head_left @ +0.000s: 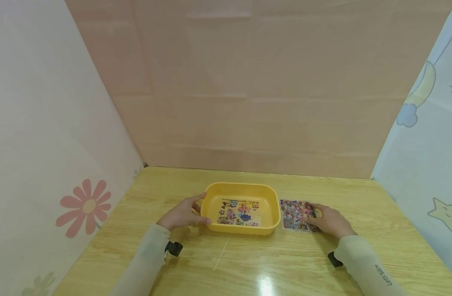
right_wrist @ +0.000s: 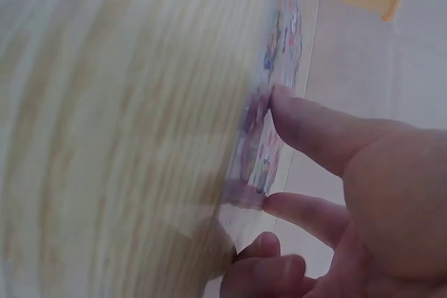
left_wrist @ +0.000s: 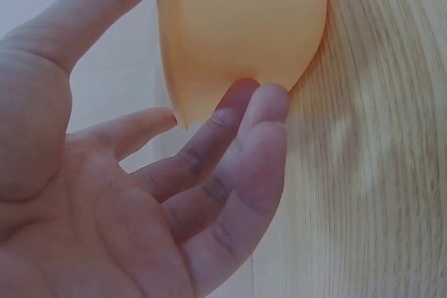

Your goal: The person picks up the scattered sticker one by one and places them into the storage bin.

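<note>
A pinkish-brown, creased wall (head_left: 248, 82) rises across the far side, above the pale wood-grained bench (head_left: 296, 263). The left wall (head_left: 44, 102) is white with flowers printed on it, and the right wall (head_left: 425, 156) is pale too, printed with a moon and a star. Two light sleeves (head_left: 144, 259) reach in from the near side, the right one bearing dark lettering. The yellow tub (head_left: 240, 230) sits upright near the middle of the bench, its longer side running left to right; colourful figures and lettering cover its bottom, though whether on a loose sheet I cannot tell. The left hand (head_left: 181, 214) is spread about the tub's left end, with thumb and forefinger apart at the rim and other fingertips against the outer wall. The right hand (head_left: 333, 222) has thumb and forefinger apart, both touching the right part of a shiny, clear picture sheet (head_left: 294, 216), with its other fingers bent inward. That sheet lies flat on the bench just beside the tub's right end. Smallest are the black wrist devices (head_left: 174, 248), one at each cuff.
</note>
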Demonstrator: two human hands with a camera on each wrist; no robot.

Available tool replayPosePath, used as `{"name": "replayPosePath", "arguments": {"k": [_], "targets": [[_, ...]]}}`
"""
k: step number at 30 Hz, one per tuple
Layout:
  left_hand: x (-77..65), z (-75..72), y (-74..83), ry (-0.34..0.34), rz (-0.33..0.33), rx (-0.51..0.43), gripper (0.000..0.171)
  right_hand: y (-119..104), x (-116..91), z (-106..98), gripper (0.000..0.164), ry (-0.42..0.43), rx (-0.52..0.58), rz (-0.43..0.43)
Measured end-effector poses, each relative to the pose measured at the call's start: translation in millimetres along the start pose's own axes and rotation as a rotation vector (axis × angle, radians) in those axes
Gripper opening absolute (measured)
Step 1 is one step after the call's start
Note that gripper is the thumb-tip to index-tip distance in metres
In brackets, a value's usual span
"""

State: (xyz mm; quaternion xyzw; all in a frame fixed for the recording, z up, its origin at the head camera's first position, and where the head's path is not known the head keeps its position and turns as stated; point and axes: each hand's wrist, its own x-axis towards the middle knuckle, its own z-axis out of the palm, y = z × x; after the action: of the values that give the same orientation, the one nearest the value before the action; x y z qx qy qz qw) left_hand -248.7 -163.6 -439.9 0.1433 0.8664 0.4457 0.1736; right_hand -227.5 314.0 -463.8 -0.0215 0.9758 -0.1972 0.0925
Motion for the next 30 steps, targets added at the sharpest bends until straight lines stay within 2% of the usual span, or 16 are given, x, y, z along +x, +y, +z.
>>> {"name": "replayPosePath", "arguments": {"k": [8,18,30], "targets": [[0.6,0.6,1.4,-0.003,0.001,0.005,0.103,0.5,-0.8,-2.1,0.077,-0.017,-0.006,-0.003],[0.7,1.1,0.9,-0.002,0.0,-0.004,0.103,1.0,1.4,0.8,0.078,0.004,-0.049,-0.012],[1.7,1.0,-3.2,0.001,0.003,-0.007,0.103,-6.7,-0.3,2.0,0.073,0.005,0.031,0.04]]}}
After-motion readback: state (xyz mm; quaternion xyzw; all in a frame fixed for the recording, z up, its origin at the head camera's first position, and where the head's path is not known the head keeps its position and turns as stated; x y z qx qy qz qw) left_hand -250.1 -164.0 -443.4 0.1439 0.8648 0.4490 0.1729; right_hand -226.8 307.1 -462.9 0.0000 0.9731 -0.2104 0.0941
